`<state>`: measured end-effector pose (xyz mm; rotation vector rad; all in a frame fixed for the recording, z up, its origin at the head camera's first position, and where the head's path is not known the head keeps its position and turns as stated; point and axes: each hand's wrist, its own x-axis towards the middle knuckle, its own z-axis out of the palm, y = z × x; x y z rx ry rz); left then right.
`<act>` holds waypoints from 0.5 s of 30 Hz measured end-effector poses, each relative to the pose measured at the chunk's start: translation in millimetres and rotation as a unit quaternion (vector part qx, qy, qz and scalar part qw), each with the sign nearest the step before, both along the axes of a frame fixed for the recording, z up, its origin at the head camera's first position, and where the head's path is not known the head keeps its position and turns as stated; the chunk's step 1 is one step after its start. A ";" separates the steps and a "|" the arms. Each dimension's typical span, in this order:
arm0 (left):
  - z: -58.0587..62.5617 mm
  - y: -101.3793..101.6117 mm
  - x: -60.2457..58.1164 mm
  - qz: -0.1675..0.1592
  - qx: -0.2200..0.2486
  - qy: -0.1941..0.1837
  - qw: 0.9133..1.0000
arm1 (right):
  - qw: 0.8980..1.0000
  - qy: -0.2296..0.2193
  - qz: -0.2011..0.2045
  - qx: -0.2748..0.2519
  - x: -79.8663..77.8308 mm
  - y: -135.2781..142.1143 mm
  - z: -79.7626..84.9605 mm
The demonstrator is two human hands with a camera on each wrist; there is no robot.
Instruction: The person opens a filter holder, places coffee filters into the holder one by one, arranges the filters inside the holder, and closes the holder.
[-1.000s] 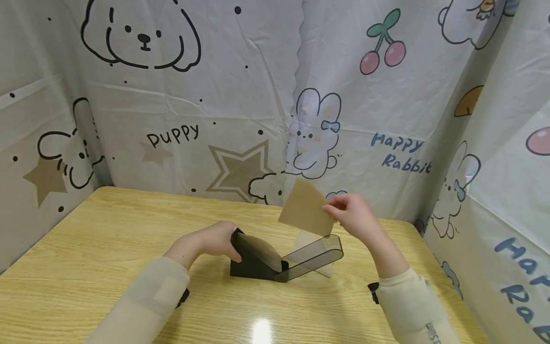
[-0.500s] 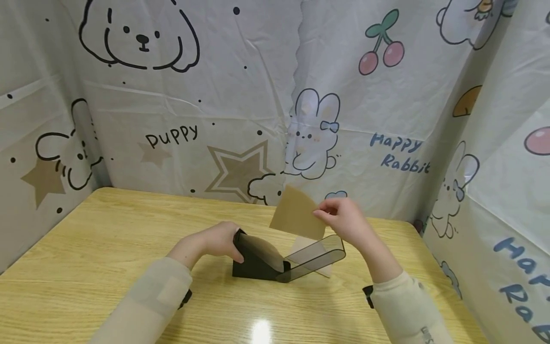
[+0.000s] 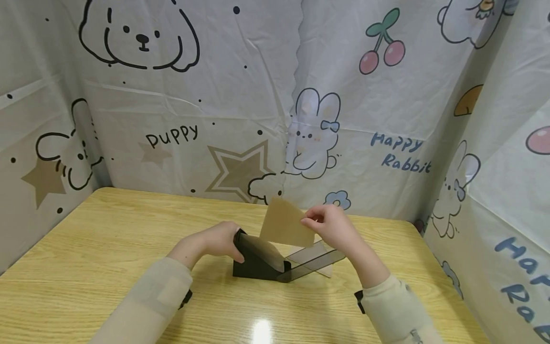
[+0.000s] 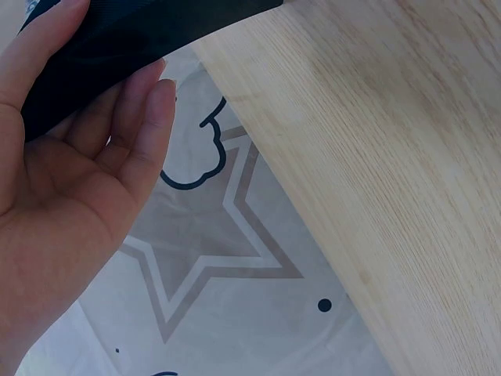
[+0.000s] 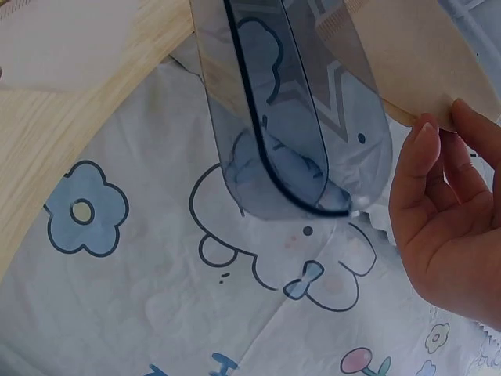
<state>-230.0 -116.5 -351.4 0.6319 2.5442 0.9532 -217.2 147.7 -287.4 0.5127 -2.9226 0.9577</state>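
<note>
My left hand (image 3: 220,239) grips the back end of a black filter-paper holder (image 3: 254,265) on the table, thumb on the near side. In the left wrist view, fingers curl beneath its dark edge (image 4: 156,35). Its clear smoky lid (image 3: 315,263) is swung out to the right. Inside the holder lie brown filter papers (image 3: 263,251). Just above and behind it, my right hand (image 3: 333,229) pinches a brown coffee filter paper (image 3: 285,223) by its right edge. In the right wrist view, thumb and fingertips hold the filter (image 5: 430,59), whose crimped edge shows; the lid (image 5: 274,157) is beside it.
Another pale paper piece (image 3: 323,271) lies on the wooden table (image 3: 129,239) behind the lid; the right wrist view shows pale paper (image 5: 63,47) at top left. A printed cloth (image 3: 240,95) hangs close behind the table and along both sides.
My right hand has moved left and down with the filter paper, bringing it close above the holder. My left hand and the holder have shifted slightly right in view, then stayed nearly still.
</note>
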 end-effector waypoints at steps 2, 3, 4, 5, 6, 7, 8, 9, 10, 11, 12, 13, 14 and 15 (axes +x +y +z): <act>-0.2 0.2 -0.2 0.003 -0.004 0.000 1.000 | 1.000 0.003 0.000 0.001 -0.7 -2.5 -3.0; -0.2 0.3 -0.3 0.006 -0.007 -0.001 1.000 | 1.000 0.004 0.001 0.001 -0.8 -3.8 -4.4; -0.1 0.5 -0.3 0.008 -0.009 -0.001 1.000 | 1.000 0.005 0.002 0.001 -0.7 -5.1 -5.6; 0.0 0.6 -0.1 0.010 -0.010 0.000 1.000 | 1.000 0.006 0.004 0.001 -0.8 -6.3 -6.7; 0.1 0.7 -0.1 0.012 -0.012 0.000 1.000 | 1.000 0.006 0.006 0.000 -0.8 -7.6 -7.8; 0.1 0.7 -0.1 0.013 -0.013 -0.001 1.000 | 1.000 0.005 0.008 0.000 -0.7 -8.8 -8.8; 0.3 0.7 0.2 0.015 -0.014 0.000 1.000 | 1.000 0.005 0.009 0.000 -0.8 -10.0 -9.9; 0.5 0.7 0.4 0.015 -0.013 0.000 1.000 | 1.000 0.004 0.011 0.001 -0.8 -11.1 -10.8; 0.6 0.7 0.5 0.015 -0.013 0.000 1.000 | 1.000 0.002 0.011 0.002 -0.8 -12.1 -12.0; 0.8 0.7 0.8 0.015 -0.012 0.000 1.000 | 1.000 0.000 0.011 0.002 -1.0 -13.1 -13.1; 1.0 0.6 0.9 0.015 -0.012 0.000 1.000 | 1.000 0.001 0.012 0.003 -1.1 -14.1 -14.2; 1.2 0.6 1.2 0.015 -0.011 0.000 1.000 | 1.000 0.001 0.012 0.004 -1.2 -14.9 -15.3; 1.4 0.6 1.4 0.016 -0.011 0.000 1.000 | 1.000 0.002 0.013 0.005 -1.4 -15.8 -16.3; 1.5 0.5 1.2 0.016 -0.012 -0.001 1.000 | 1.000 0.006 0.017 0.005 -1.4 -16.6 -17.2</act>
